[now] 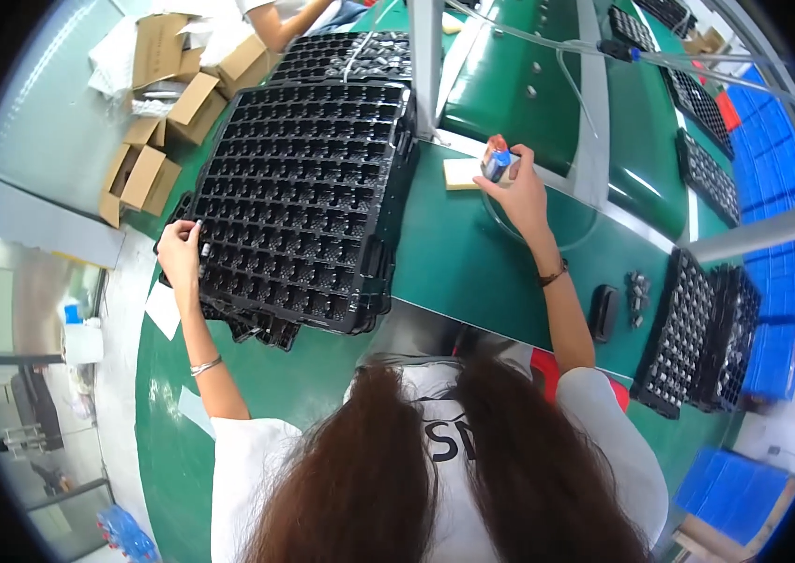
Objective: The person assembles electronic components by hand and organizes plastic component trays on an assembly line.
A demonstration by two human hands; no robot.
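My left hand [179,249] is at the left edge of a large black tray [299,188] with rows of square pockets. Its fingers are pinched together around a small pale piece [197,225] whose kind I cannot make out. Over the green worktop, to the right of the tray, my right hand [521,192] is raised and closed. Between its thumb and fingers sits a small blue-and-red container [497,159]; my fingers cover part of it. Just left of this hand lies a pale yellow pad [461,174] on the worktop.
Another black tray [378,58] with parts lies beyond, near a co-worker's arm [277,23]. Open cardboard boxes [196,103] stand at the far left. A metal post [425,70] rises beside the tray. At right are a black case [605,312], loose metal parts [638,296] and filled trays [677,342].
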